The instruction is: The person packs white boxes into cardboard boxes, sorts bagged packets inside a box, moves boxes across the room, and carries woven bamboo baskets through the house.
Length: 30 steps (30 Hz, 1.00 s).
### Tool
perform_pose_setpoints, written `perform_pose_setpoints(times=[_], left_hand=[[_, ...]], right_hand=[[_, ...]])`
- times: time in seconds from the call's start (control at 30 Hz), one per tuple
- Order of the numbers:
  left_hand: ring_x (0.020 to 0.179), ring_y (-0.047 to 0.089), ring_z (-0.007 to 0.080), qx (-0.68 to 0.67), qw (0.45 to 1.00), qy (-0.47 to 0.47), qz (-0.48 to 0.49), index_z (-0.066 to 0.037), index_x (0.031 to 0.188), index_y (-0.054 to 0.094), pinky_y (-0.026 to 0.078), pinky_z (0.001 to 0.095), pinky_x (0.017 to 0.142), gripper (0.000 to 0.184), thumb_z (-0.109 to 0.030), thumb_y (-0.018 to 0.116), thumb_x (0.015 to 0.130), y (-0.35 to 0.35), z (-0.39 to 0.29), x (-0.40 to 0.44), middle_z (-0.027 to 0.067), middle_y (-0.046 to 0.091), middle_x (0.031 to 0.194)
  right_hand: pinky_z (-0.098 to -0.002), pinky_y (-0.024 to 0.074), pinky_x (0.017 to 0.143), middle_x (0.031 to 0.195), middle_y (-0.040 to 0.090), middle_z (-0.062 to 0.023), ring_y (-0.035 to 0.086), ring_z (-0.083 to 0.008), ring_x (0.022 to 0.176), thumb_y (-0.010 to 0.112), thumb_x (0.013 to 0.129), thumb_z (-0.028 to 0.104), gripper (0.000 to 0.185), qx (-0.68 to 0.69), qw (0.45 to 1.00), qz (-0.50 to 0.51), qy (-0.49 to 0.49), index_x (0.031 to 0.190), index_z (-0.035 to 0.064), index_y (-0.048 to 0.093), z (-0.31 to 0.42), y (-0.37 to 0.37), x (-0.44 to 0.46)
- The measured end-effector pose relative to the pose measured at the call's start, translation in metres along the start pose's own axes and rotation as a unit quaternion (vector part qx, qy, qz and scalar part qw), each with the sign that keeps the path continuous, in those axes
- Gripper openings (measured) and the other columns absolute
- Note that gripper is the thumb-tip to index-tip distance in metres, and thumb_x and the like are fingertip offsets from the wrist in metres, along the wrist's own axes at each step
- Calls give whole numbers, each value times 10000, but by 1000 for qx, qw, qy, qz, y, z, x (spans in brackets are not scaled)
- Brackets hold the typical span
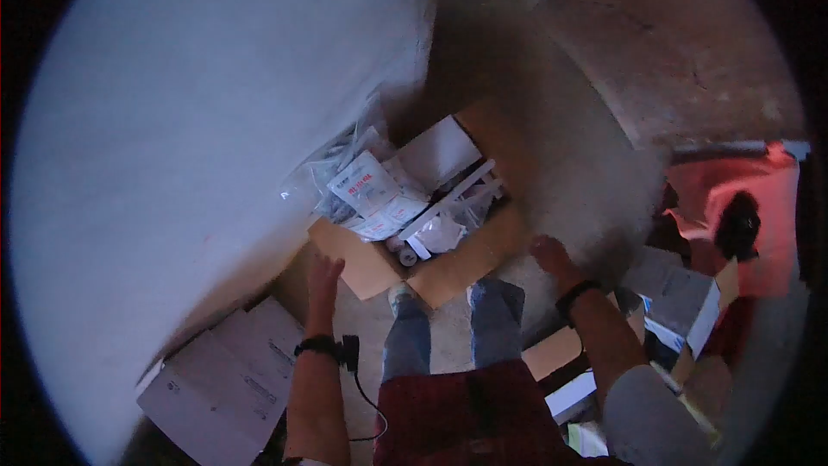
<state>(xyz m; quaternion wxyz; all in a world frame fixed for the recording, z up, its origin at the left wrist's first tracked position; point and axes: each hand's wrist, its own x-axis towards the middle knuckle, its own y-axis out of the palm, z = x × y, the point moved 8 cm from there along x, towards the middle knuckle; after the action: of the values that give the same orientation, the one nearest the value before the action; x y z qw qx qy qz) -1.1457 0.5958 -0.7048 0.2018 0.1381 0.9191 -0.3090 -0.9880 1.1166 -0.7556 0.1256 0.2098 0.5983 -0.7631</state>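
An open cardboard box (494,246) stands on the floor before my feet, its flaps folded outward. In it lie white printed packets (366,184), a white box (438,153), a long white strip (448,200) and clear plastic bags (470,207). Beside the left flap is my left hand (325,278), fingers stretched and apart, holding nothing I can see. My right hand (552,256) hovers right of the box, apart from it. Its fingers look loosely bent, with no object visible in them; dim light blurs their detail.
A pale wall (216,103) rises close on the left. Flattened white cartons (226,384) lean at lower left. More open boxes (677,293) crowd the right side, below a red-lit sheet (763,233). A cable (373,406) hangs from my left wrist.
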Motion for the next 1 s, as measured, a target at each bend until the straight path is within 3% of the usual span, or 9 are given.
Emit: perform_pose_setpoints(times=[0.07,0.1,0.17,0.37,0.53,0.73,0.8,0.9,1.0], left_hand=[[1077,435,249,-226,970,17,-87,29,1157,467,352,347,903,520,-257,635,757,4,-10,61,131,473,1158],[1089,427,228,-318,940,36,-121,34,1175,459,336,337,920,542,-264,639,760,2,-25,87,120,463,1182],[1060,450,224,-355,924,41,-135,26,1188,465,333,337,922,584,-293,662,741,-13,-101,96,107,499,1150],[942,519,221,-274,949,-15,-153,31,1114,522,388,341,850,439,-256,610,794,-21,-109,109,86,581,994],[921,520,206,-18,984,-19,-178,34,1077,536,410,332,808,287,-137,541,846,-34,-122,92,93,580,978],[930,512,203,-192,949,37,-247,26,1117,500,402,313,824,315,-126,543,845,-13,-118,23,109,565,1027],[919,528,188,-302,908,-55,-286,23,1133,484,420,306,806,328,-132,540,849,-7,-105,-12,118,545,1069],[914,548,175,-428,845,-71,-312,24,1140,477,459,305,749,338,-132,546,847,-9,-79,-44,117,543,1076],[880,575,182,-325,884,-67,-330,43,1113,495,489,318,699,313,-140,528,861,-27,-74,-59,117,575,1025]], right_hand=[[-397,449,799,1039,575,-140,545,-252,975,531,809,223,194,-179,970,-61,-150,897,77,622,1,-2,46],[-398,440,819,1038,577,-142,544,-276,974,551,794,250,235,28,996,-52,-61,936,74,615,-15,-12,74],[-395,409,874,1087,552,-150,516,-317,1016,611,748,300,396,247,969,-14,30,1066,71,561,-23,-27,117],[-385,345,950,1223,452,-185,440,-341,1111,766,599,264,868,218,949,-105,-203,1313,77,310,119,-154,129],[-379,407,880,1103,542,-173,518,-332,1011,745,640,257,641,305,926,-19,-223,1186,54,477,168,-130,146],[-376,474,747,922,618,-180,590,-297,882,666,749,226,300,305,947,-15,-99,969,30,614,152,-68,114],[-373,479,725,927,614,-187,592,-293,884,647,769,225,278,326,942,-13,-82,963,29,612,136,-63,90],[-351,473,715,948,608,-146,597,-241,864,615,804,208,283,491,870,3,-44,1021,29,578,114,-65,66],[-332,456,741,976,591,-97,573,-183,866,579,838,196,317,627,778,6,34,1095,21,519,96,-63,58]])
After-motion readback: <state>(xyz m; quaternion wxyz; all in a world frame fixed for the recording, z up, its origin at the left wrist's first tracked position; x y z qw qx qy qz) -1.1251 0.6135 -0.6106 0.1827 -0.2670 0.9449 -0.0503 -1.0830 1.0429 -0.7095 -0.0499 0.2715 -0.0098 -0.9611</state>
